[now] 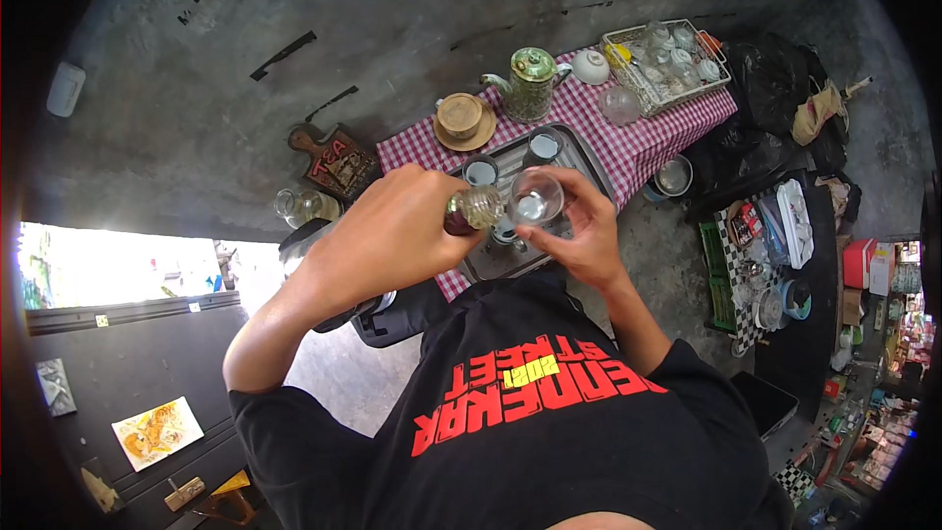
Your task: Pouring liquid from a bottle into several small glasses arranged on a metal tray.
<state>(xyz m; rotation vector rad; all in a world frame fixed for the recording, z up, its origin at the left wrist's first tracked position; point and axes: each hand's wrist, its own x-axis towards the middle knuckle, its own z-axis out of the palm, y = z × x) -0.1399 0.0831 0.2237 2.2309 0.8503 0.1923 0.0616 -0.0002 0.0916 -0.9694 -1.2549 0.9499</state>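
Note:
My left hand [390, 235] grips a ribbed glass bottle [477, 207] tilted sideways, its mouth pointing right; dark contents show near my fingers. My right hand [585, 235] holds a clear cup [537, 197] close beside that mouth. Whether anything flows between them I cannot tell. Below both hands lies a metal tray [590, 162]. It carries one glass [481, 172] with pale contents, another glass [544, 145] behind it, and a third glass [505, 231] half hidden under my hands.
On the checkered cloth [651, 141] are a green speckled teapot [531, 88], a lidded cup [461, 118], a white bowl [590, 67] and a wire basket [666, 66] of glassware. A glass jar [305, 207] and wooden sign [335, 162] stand left. A metal pot [672, 175] is right.

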